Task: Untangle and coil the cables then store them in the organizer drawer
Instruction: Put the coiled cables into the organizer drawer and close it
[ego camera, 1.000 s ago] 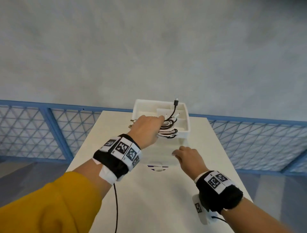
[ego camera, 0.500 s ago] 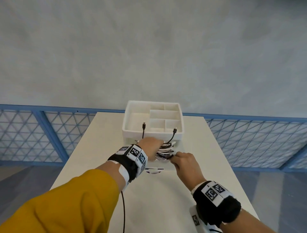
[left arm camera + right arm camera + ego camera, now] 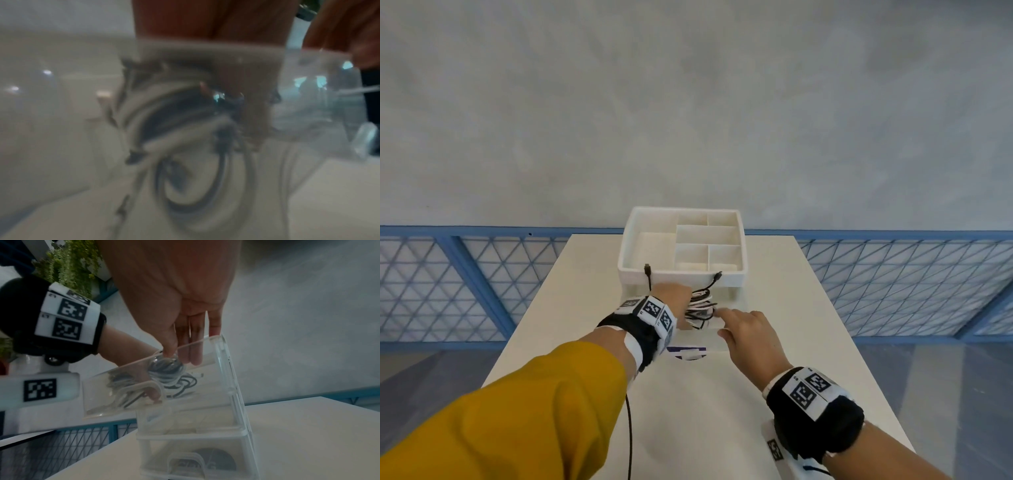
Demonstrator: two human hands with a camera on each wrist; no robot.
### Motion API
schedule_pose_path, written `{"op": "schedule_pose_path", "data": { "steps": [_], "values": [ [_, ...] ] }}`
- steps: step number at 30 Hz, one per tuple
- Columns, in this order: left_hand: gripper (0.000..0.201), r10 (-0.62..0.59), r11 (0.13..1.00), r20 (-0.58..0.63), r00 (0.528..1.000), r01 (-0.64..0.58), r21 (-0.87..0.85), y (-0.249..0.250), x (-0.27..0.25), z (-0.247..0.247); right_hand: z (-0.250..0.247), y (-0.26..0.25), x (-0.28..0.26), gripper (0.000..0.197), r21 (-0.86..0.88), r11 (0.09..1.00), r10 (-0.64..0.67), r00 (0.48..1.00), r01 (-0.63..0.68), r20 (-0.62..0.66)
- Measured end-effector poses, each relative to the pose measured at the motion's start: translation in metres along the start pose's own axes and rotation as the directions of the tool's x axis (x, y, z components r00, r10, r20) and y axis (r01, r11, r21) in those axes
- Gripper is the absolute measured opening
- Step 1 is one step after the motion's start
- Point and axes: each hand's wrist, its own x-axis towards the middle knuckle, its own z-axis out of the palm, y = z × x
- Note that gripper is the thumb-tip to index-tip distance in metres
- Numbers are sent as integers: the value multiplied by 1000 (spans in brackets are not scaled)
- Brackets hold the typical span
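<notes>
A coiled bundle of black and white cables [image 3: 700, 306] sits low inside the pulled-out clear drawer [image 3: 710, 337] of the white organizer [image 3: 681, 278]. My left hand [image 3: 674, 296] grips the bundle from the left, its fingers hidden among the loops. Two black plug ends [image 3: 648, 269] stick up past the organizer's front. My right hand [image 3: 748, 329] reaches in from the right, fingers straight. In the right wrist view its fingertips [image 3: 195, 356] press on the cables [image 3: 170, 369] inside the drawer [image 3: 224, 353]. The left wrist view is blurred and shows cable loops [image 3: 185, 146].
The organizer's top tray has several empty compartments [image 3: 707, 234]. Lower clear drawers [image 3: 195, 464] hold a dark round item. It all stands at the far end of a white table [image 3: 688, 411], with blue mesh fencing [image 3: 465, 281] behind. A thin black wire [image 3: 629, 438] hangs from my left wrist.
My left hand has brought the bundle down from above the top tray into the open drawer. My right hand has moved forward from the table to touch the cables.
</notes>
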Motion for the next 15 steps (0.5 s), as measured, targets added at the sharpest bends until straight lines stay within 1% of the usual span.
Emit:
{"op": "schedule_pose_path", "data": {
  "steps": [2, 3, 4, 6, 7, 8, 9, 10, 11, 12, 13, 14, 15],
  "values": [
    [41, 13, 980, 66, 998, 0, -200, -5, 0, -1, -1, -2, 3, 49, 34, 999, -7, 992, 3, 126],
    [43, 23, 960, 75, 997, -1, -282, -7, -1, -1, -3, -5, 3, 58, 41, 999, -9, 983, 1, 185],
    [44, 40, 938, 70, 997, -13, -347, -7, -3, -2, -3, -6, 4, 59, 21, 1000, -19, 974, 15, 225],
    [46, 92, 911, 47, 995, -65, -408, -8, -10, -6, -1, -7, 6, 56, -58, 995, -70, 964, 87, 257],
    [42, 125, 903, 25, 992, -104, -417, -7, -16, -9, 0, -7, 8, 63, -109, 988, -77, 960, 110, 269],
    [36, 155, 893, -3, 988, -142, -426, -7, -21, -11, 1, -5, 9, 75, -147, 982, -76, 957, 121, 280],
    [31, 178, 877, -51, 983, -182, -444, -7, -28, -14, 3, -1, 10, 86, -179, 975, -67, 946, 129, 318],
    [30, 165, 863, -126, 978, -205, -462, -8, -35, -17, 5, 1, 11, 91, -209, 968, -53, 928, 139, 370],
    [34, 102, 854, -243, 965, -210, -476, -11, -41, -17, 4, 3, 12, 93, -221, 965, -45, 916, 144, 400],
    [36, -9, 856, -384, 923, -192, -481, -16, -46, -18, 5, 3, 13, 93, -221, 964, -45, 912, 146, 407],
    [37, -151, 856, -504, 851, -142, -497, -21, -50, -17, 4, 3, 15, 91, -218, 965, -45, 911, 146, 410],
    [36, -291, 842, -553, 781, -65, -535, -25, -55, -17, 7, 3, 16, 88, -217, 966, -38, 909, 139, 415],
    [38, -398, 811, -517, 758, 27, -584, -27, -58, -17, 8, 3, 16, 84, -210, 969, -34, 909, 132, 416]
  ]
}}
